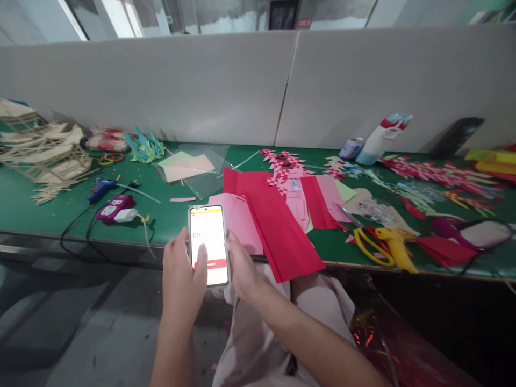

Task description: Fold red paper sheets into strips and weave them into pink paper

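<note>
A smartphone [215, 250] with a lit white screen, dark digits and a red button is held upright over the table's front edge. My left hand [183, 274] wraps its left side, the thumb lying over the screen. From the right, my right hand [242, 269] grips the phone's other edge, its fingers partly hidden behind it. Just beyond lie a pink paper sheet [244, 228] and a long folded red paper [282, 231], which reaches past the table edge above my lap.
On the green table [161, 220] are a purple power adapter [116, 208], a blue glue gun [102, 189] and bamboo frames [60, 153] at left. Yellow-handled scissors [373, 247], a yellow glue gun [397, 248], woven paper strips [439, 172] and a white bottle [381, 141] lie at right. A partition [161, 91] stands behind.
</note>
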`<action>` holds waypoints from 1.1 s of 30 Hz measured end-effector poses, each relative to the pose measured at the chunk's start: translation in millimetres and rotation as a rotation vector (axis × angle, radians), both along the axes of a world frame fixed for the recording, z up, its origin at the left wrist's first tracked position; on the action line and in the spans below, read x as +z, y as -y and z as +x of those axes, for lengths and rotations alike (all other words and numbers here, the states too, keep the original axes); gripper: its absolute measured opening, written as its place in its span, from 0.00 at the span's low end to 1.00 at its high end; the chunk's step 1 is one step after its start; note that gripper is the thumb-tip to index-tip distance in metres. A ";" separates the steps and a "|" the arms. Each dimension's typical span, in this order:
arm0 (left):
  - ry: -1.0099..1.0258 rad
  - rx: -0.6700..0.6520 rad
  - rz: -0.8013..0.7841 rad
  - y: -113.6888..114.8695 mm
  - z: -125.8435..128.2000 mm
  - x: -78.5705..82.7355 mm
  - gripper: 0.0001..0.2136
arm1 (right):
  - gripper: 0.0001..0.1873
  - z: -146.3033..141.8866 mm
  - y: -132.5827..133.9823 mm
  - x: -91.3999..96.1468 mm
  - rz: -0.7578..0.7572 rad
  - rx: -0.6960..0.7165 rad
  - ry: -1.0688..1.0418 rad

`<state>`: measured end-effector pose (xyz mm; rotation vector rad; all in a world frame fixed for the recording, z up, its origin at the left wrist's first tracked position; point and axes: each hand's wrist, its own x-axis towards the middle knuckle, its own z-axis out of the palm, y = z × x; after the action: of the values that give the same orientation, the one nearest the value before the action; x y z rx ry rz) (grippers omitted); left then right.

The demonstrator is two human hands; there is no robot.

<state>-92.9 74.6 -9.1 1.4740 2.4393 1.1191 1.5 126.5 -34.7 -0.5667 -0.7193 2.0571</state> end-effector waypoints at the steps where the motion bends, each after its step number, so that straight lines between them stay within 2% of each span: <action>1: 0.000 -0.003 -0.004 0.7 -0.5 -0.4 0.28 | 0.23 -0.1 -0.3 0.1 -0.003 0.000 0.005; 15: 0.029 -0.029 -0.033 12.0 0.2 -7.5 0.25 | 0.21 -0.8 -3.3 4.3 -0.041 -0.026 0.012; 33: -0.010 -0.030 -0.050 11.2 -0.5 -7.6 0.26 | 0.22 -3.1 -5.7 -1.2 -0.057 -0.021 0.022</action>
<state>-93.4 63.4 -16.7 1.5002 2.4245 1.0395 -1.6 132.2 -35.9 -0.6273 -0.6664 2.0606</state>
